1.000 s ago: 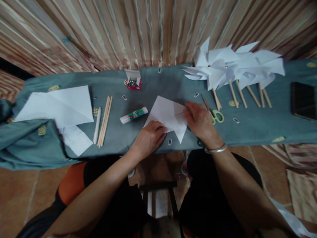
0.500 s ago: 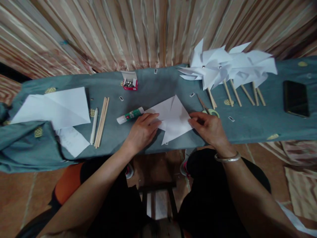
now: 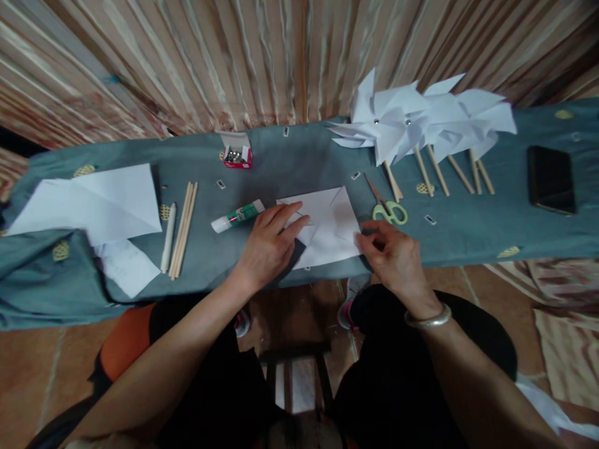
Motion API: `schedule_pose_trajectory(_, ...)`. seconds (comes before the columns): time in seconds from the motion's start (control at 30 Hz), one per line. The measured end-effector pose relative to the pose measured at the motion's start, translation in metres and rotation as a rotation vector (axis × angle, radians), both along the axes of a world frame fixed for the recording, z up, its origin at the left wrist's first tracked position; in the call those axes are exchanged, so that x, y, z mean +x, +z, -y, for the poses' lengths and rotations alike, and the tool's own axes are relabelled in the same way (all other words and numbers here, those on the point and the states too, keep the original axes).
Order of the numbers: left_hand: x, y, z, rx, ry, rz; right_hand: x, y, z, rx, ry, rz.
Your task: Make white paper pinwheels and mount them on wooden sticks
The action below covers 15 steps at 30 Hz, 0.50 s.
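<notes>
A white square of paper with slits running in from its corners lies in front of me. My left hand rests over its left side, fingers stretched out and pressing on the sheet. At the lower right edge, my right hand pinches a corner of the paper between thumb and fingers. Just left of the sheet lies a glue stick with a white cap. Beyond my right hand are scissors with light green handles.
Several paper pinwheels on wooden sticks lie at the back right, with a dark phone farther right. An open red box holds small metal pins. Wooden sticks, a white pen and paper sheets lie left.
The paper has turned and lies squarer, its slit flaps flatter. My left hand's fingers have straightened over it. The whole view has shifted slightly.
</notes>
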State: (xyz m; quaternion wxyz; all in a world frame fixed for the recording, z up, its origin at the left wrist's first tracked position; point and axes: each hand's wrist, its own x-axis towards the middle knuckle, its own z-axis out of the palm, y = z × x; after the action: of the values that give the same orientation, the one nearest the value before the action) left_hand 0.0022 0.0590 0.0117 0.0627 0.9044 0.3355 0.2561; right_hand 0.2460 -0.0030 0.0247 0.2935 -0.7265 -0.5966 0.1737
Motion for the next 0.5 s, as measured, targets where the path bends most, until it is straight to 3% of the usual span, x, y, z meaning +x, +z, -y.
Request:
schedule_pose_trajectory(0.2, 0.017, 0.002, 0.023, -0.076, -0.166, -0.086, -0.011, -0.004, 0.007, 0.01, 0.053, 0.092)
schedule_pose_trajectory(0.37, 0.021, -0.004, 0.027, -0.073, -0.171, -0.099, -0.007, 0.0, 0.008, -0.01, 0.17, 0.226)
schedule_pose_trajectory(0.5, 0.019, -0.004, 0.028, -0.019, -0.172, -0.064, 0.002, 0.005, 0.006, 0.053, 0.161, 0.151)
